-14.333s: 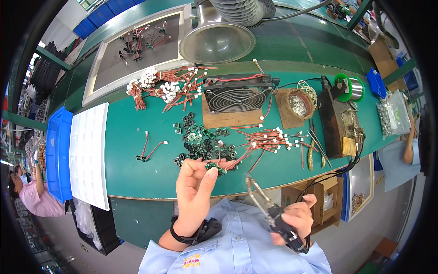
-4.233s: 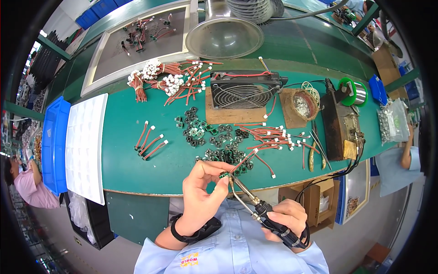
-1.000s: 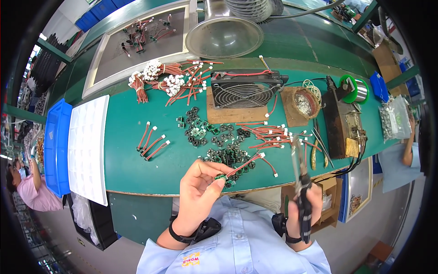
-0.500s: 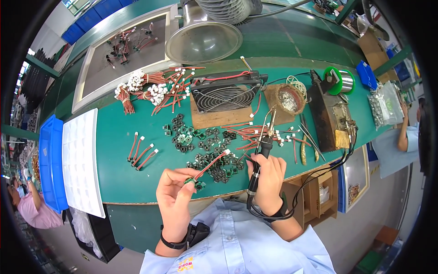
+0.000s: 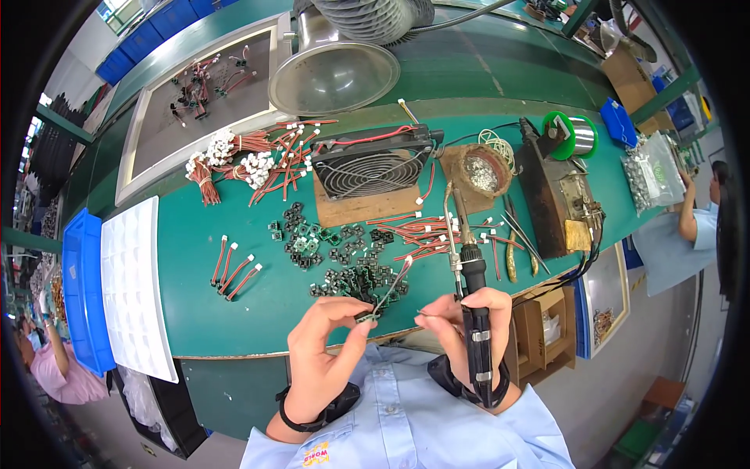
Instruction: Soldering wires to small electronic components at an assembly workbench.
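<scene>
My left hand (image 5: 328, 344) pinches a small green circuit board (image 5: 366, 317) by its edges. A wire lead (image 5: 391, 288) with a white plug rises from that board. My right hand (image 5: 476, 324) is wrapped round a soldering iron (image 5: 474, 273), whose metal tip points up and away from me. Between its thumb and forefinger a short reddish end sticks out, too small to make out. Just beyond my left hand lies a heap of small black-and-green boards (image 5: 355, 281). Red wire leads with white plugs (image 5: 426, 234) are spread beyond the iron.
A fan (image 5: 371, 168) stands at the back, with bundled leads (image 5: 234, 156) to its left. Right of it are a solder-scrap dish (image 5: 483, 173), tweezers (image 5: 525, 234) and a solder spool (image 5: 574, 137). A white tray (image 5: 137, 289) lies left. Another person (image 5: 695, 227) is at far right.
My right hand has turned and moved slightly right, bringing the soldering iron more upright. My left hand has shifted a little right, still pinching the board, which is now tilted edge-on.
</scene>
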{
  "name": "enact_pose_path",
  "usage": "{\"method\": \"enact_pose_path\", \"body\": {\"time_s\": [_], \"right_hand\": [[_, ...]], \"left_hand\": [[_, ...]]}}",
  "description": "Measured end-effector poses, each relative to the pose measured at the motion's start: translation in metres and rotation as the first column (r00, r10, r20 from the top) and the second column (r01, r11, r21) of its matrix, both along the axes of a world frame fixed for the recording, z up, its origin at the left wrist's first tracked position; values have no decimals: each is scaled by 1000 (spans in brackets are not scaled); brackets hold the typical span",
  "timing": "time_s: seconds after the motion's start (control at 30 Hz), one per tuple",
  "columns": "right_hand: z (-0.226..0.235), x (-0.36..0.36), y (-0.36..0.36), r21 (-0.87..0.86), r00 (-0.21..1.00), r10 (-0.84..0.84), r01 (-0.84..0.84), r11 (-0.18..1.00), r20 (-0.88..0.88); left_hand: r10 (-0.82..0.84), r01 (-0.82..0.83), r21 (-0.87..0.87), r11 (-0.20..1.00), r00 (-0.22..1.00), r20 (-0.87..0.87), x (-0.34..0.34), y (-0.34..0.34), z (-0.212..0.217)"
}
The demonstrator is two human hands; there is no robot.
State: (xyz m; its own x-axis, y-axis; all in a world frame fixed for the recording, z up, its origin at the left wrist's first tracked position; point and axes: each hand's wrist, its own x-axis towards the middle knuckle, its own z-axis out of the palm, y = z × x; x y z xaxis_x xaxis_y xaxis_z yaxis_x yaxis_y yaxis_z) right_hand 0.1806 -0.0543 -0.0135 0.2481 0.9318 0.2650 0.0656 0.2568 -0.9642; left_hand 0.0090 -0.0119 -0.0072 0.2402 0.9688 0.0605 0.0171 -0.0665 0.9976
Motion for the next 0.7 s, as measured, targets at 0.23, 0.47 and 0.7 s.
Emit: {"method": "enact_pose_path", "body": {"time_s": [0.23,0.47,0.7], "right_hand": [[8,-1,-5,-14,989,129,-128,992,71],[11,4,-1,21,943,185,-199,980,277],[11,7,-2,0,977,165,-167,986,137]], "left_hand": [[-95,184,241,953,937,-337,9,1,29],[-127,312,293,904,849,-512,7,-3,32],[-159,161,29,987,986,-54,4,-6,16]]}}
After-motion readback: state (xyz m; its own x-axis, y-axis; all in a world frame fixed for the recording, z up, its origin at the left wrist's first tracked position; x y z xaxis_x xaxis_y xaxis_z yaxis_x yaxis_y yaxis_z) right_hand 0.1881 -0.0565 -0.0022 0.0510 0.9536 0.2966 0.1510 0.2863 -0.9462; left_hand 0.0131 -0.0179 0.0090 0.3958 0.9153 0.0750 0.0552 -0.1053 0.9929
